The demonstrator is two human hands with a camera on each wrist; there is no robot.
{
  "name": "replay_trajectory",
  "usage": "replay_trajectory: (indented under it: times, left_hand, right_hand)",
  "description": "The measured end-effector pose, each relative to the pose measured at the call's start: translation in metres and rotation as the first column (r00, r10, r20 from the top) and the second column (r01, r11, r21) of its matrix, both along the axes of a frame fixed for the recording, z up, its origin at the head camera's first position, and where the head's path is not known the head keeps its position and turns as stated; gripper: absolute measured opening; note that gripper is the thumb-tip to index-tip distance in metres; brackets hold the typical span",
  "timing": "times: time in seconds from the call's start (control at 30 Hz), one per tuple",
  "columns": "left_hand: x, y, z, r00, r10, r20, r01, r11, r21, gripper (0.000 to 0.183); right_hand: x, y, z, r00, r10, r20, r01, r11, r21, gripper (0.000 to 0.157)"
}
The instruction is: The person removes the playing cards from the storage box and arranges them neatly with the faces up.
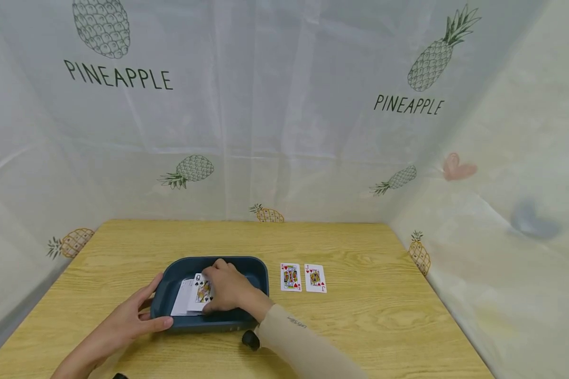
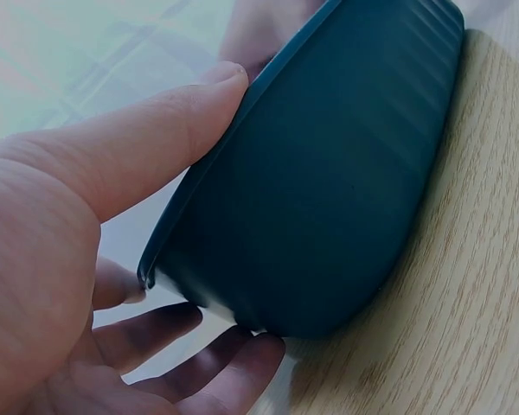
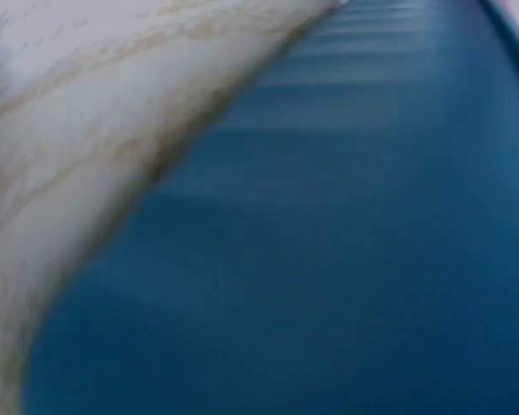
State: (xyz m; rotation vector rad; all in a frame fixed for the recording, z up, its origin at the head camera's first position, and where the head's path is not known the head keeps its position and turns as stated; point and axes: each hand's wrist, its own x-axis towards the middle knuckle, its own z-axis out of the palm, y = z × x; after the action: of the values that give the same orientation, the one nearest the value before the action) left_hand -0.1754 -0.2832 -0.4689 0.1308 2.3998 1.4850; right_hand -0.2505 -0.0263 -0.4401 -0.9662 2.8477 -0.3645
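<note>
A dark blue rectangular tray [image 1: 261, 271] with rounded corners stands on the table. Gripping its left end is my left hand [image 1: 139, 316], the thumb [image 2: 169, 117] against the rim and the other fingers around the end wall. Inside the tray, my right hand [image 1: 229, 287] pinches the edge of a queen of spades playing card [image 1: 201, 295], which lies over other white cards [image 1: 181, 300]. The right wrist view is blurred and filled by the tray's outer wall [image 3: 311, 259]; that hand does not show there.
To the right of the tray, a king of hearts [image 1: 291, 277] and a jack of hearts [image 1: 315, 279] lie face up, side by side. The wooden table [image 1: 374, 316] meets a pineapple-print curtain [image 1: 308, 173] at the back and sides. A black knob [image 1: 251, 340] sits by my right wrist.
</note>
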Motion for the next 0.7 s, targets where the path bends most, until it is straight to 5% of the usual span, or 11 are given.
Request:
replay_trajectory:
  times: [0.3,0.7]
  left_hand:
    - [-0.001,0.001,-0.001,1.0,0.02,0.016,-0.02,0.999,-0.037,0.114]
    - [-0.001,0.001,-0.002,1.0,0.018,0.01,-0.018,0.999,-0.043,0.115]
  right_hand:
    - [-0.001,0.035,0.029,0.993,0.121,-0.014,-0.121,0.99,-0.076,0.082]
    - [-0.019,0.113,0.063,0.993,0.095,0.063,-0.083,0.983,-0.165,0.085]
